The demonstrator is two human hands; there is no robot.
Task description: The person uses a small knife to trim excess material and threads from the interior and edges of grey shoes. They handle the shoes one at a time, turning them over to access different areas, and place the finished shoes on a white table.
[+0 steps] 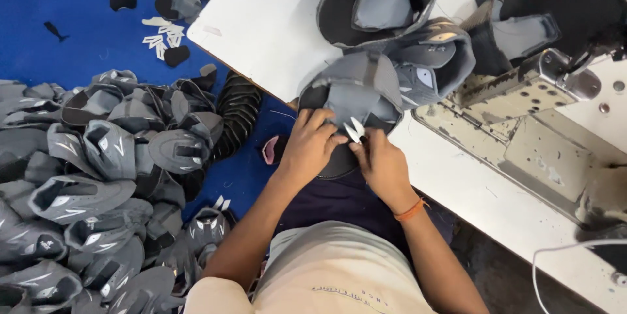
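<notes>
Step in hand, as I judge it: trimming loose thread ends off a stitched grey shoe upper (356, 92) at the near edge of the white worktop (274, 20).

My left hand (310, 144) is closed on the lower rim of the upper, thumb and fingers pinching the dark lining and holding it against the table edge. My right hand (382, 164) is closed around small white thread snips (354, 130), blades pointing at the seam just beside my left fingertips. An orange band sits on the right wrist.

The next move likely calls for a short, shallow cut, with the blades kept clear of the fabric and of my left fingers.

More joined uppers (385, 0) trail back from this one toward the sewing machine (522, 98) at the right edge.

No bins or trays visible. Loose uppers lie heaped (98, 177) on the blue floor (65, 20) to my left.
</notes>
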